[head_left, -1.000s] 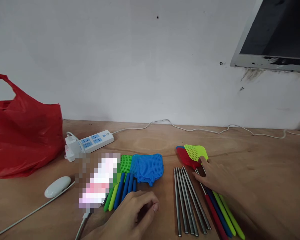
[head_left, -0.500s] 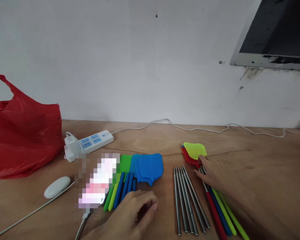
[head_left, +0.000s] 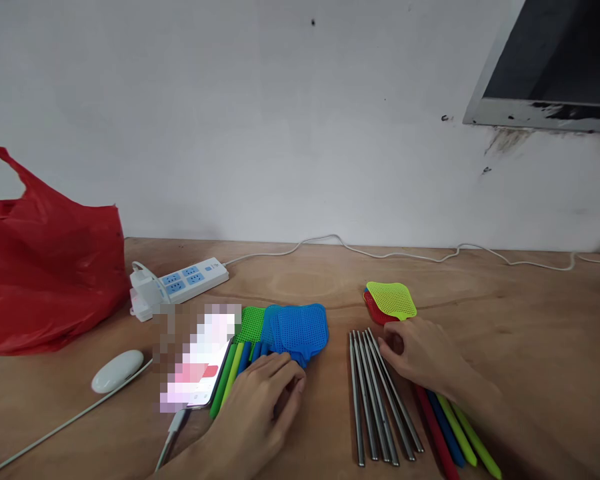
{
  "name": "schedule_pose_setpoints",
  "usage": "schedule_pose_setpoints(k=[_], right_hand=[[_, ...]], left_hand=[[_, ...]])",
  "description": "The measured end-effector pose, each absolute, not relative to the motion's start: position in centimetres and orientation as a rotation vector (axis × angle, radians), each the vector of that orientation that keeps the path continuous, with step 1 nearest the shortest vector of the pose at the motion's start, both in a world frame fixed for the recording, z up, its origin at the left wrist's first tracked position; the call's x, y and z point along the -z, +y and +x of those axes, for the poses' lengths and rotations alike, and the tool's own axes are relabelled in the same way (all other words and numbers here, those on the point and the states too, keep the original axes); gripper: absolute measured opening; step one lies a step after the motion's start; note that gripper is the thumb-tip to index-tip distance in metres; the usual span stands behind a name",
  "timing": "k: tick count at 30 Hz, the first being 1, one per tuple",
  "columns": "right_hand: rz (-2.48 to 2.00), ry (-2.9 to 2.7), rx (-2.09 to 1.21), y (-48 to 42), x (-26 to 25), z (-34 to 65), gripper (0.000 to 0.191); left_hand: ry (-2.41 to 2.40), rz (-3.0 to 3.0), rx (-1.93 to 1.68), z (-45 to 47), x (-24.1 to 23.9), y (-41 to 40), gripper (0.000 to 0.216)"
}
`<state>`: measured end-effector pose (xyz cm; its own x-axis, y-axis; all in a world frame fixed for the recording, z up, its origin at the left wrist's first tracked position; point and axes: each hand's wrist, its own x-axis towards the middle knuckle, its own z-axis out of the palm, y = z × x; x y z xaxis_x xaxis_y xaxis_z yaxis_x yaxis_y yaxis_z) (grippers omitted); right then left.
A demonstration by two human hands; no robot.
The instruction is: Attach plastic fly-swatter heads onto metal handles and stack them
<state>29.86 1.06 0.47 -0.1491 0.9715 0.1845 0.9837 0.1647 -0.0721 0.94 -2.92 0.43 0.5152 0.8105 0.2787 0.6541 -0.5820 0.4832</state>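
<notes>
My left hand (head_left: 260, 407) lies on the wooden table (head_left: 530, 320), its curled fingers resting on the blue and green plastic handles (head_left: 233, 373) beneath the stacked blue and green swatter heads (head_left: 297, 330). My right hand (head_left: 420, 353) rests over the assembled fly swatters, fingers bent at the necks just below the yellow-green head (head_left: 393, 299) stacked on a red one. Their red, blue and yellow-green handles (head_left: 450, 433) run out from under the wrist. Several bare metal rods (head_left: 375, 400) lie side by side between my hands.
A red plastic bag (head_left: 45, 267) stands at the left. A white power strip (head_left: 177, 283) with its cable lies near the wall. A phone (head_left: 200, 367) and a white mouse-shaped device (head_left: 116, 371) lie left of the handles. A dark framed panel (head_left: 555, 67) hangs at top right.
My left hand slid forward onto the loose handles. My right hand pulled the assembled swatters together, so the yellow-green head now covers the red one, and shifted left toward the rods.
</notes>
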Motion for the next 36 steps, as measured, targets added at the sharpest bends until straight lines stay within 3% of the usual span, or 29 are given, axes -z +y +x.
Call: schedule_pose_setpoints(k=[9, 36], right_hand=[[-2.008, -2.295, 0.017, 0.8, -0.9, 29.6, 0.021], [-2.03, -2.317, -0.026, 0.5, -0.3, 29.1, 0.023]], left_hand=[[1.904, 2.65, -0.378, -1.7, -1.1, 0.7, 0.029], [1.85, 2.675, -0.113, -0.5, -0.6, -0.6, 0.035]])
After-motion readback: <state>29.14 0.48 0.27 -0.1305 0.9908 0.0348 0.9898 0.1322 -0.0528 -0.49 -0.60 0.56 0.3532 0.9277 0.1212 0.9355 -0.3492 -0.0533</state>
